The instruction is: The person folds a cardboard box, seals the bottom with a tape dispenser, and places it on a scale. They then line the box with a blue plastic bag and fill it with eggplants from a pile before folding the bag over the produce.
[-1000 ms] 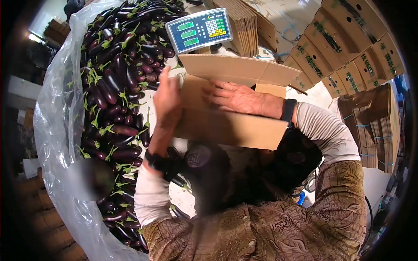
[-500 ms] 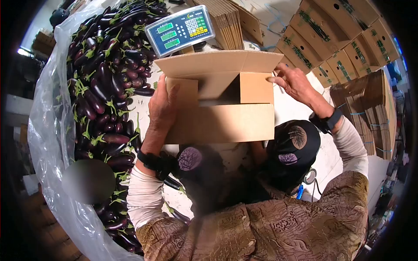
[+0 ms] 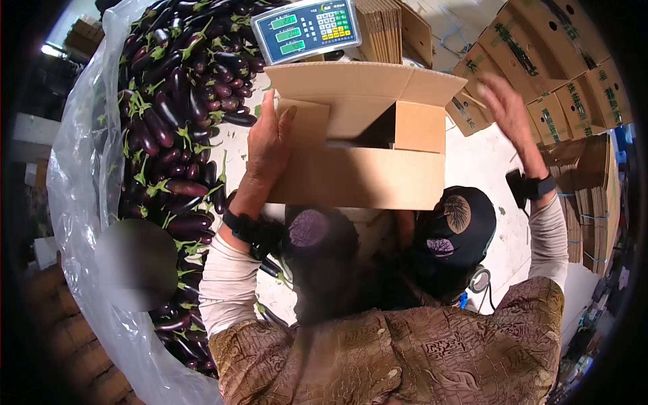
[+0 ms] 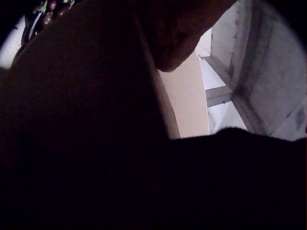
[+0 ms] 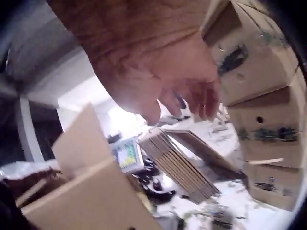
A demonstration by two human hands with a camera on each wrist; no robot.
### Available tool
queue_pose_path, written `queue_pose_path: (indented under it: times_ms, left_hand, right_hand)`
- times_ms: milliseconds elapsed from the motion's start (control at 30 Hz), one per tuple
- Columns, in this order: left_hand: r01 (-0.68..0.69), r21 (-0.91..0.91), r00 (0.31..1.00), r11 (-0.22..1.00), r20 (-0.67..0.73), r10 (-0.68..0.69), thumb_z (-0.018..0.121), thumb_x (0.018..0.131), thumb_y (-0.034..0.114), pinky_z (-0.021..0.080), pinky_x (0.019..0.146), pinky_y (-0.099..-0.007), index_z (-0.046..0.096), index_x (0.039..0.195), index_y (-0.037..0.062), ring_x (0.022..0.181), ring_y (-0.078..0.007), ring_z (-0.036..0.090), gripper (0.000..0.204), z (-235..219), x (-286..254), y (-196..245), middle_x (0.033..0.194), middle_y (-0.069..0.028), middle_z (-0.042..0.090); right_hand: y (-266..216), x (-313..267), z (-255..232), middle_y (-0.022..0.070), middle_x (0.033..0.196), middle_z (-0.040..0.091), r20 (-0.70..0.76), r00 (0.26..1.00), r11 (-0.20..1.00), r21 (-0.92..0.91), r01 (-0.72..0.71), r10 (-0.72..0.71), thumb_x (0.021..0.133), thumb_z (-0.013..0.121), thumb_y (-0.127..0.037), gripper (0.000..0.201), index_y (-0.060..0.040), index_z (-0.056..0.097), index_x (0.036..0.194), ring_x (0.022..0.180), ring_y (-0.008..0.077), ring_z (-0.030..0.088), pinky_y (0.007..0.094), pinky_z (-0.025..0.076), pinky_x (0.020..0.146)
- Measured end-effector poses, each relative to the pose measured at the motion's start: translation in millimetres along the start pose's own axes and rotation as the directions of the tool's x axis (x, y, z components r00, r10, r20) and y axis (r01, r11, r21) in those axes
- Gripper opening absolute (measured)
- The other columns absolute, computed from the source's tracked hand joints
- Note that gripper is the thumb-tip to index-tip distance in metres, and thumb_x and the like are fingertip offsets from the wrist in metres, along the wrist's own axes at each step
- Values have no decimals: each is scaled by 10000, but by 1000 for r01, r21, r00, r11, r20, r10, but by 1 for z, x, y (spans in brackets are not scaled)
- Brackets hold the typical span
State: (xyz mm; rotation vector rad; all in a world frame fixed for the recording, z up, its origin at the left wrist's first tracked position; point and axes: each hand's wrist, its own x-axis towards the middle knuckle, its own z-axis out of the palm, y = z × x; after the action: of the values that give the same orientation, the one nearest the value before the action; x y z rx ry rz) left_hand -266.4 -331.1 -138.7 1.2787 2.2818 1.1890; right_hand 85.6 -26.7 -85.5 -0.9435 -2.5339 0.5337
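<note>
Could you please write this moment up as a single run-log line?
left hand: grips cardboard box at its left side | right hand: raised, off box, holds nothing | box flaps open | eggplants at left | scale behind box

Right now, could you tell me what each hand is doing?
Left hand: grips the left side of the cardboard box.
Right hand: open, raised clear of the box, holding nothing.

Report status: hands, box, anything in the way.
Left hand grips cardboard box. Right hand raised, open, off it. Flaps open. Scale just behind.
</note>
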Motion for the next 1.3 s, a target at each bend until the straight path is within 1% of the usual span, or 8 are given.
queue_pose_path:
  times_ms: [100,200,433,533,767,800,933,1300]
  left_hand:
    - [-24,-44,999,999,-30,23,431,1014,429,477,893,-459,312,1448,29,1075,-434,611,602,3,2,1,1099,-268,648]
    - [67,-65,992,996,-98,-73,425,1019,355,479,893,-453,308,1451,35,1068,-422,620,550,-3,-5,5,1091,-261,653]
    - [103,-203,967,974,-208,-146,381,1011,234,489,913,-384,343,1417,14,1017,-304,660,463,0,-8,-4,1108,-212,662]
    - [197,-833,940,517,11,-341,441,1004,299,453,972,-336,334,1435,-14,1106,-248,609,543,3,-10,-25,1213,-175,614]
    - [319,-624,933,713,340,-121,397,1010,439,320,1079,-311,379,1415,-48,1260,-205,447,634,-5,34,-14,1344,-145,497]
    - [52,-491,977,870,207,58,406,1017,387,360,1008,-295,440,1385,40,1119,-168,500,507,0,33,-17,1186,-55,565]
    - [27,-425,974,905,214,72,392,1019,358,345,1017,-295,470,1340,42,1130,-158,482,456,1,25,-24,1172,-63,571]
    - [-98,0,989,995,-115,98,490,984,297,491,795,-400,598,1049,57,859,-336,649,270,7,27,-10,907,-198,653]
  right_hand:
    - [-83,35,10,226,1093,657,-174,947,953,94,287,-268,918,612,-439,476,-10,641,1122,996,371,643,393,516,851]
    - [-134,36,26,208,660,606,272,904,940,-4,342,-328,883,626,-513,496,-19,642,922,654,361,641,402,508,601]
    - [-124,-22,68,135,1545,300,429,699,738,-101,667,-573,955,449,-564,610,-269,385,1486,1384,372,314,535,310,1031]
    - [-118,-17,77,91,1560,298,424,696,713,-149,685,-580,965,394,-574,586,-263,435,1459,1381,355,315,508,270,1071]
    - [-116,-15,80,74,1543,343,414,672,673,-169,720,-614,982,421,-505,540,-221,460,1441,1395,345,309,497,269,1080]
    - [-115,-16,82,89,1530,358,370,716,723,-151,675,-591,987,433,-466,525,-186,465,1430,1391,346,312,496,266,1087]
    - [-97,-15,105,149,1479,406,-52,970,963,-147,227,-237,979,471,-385,509,-92,471,1396,1369,351,330,483,262,1101]
    - [-97,-13,114,204,1249,485,68,981,973,-131,188,-180,920,520,-533,673,-20,452,1350,1172,367,423,475,329,1022]
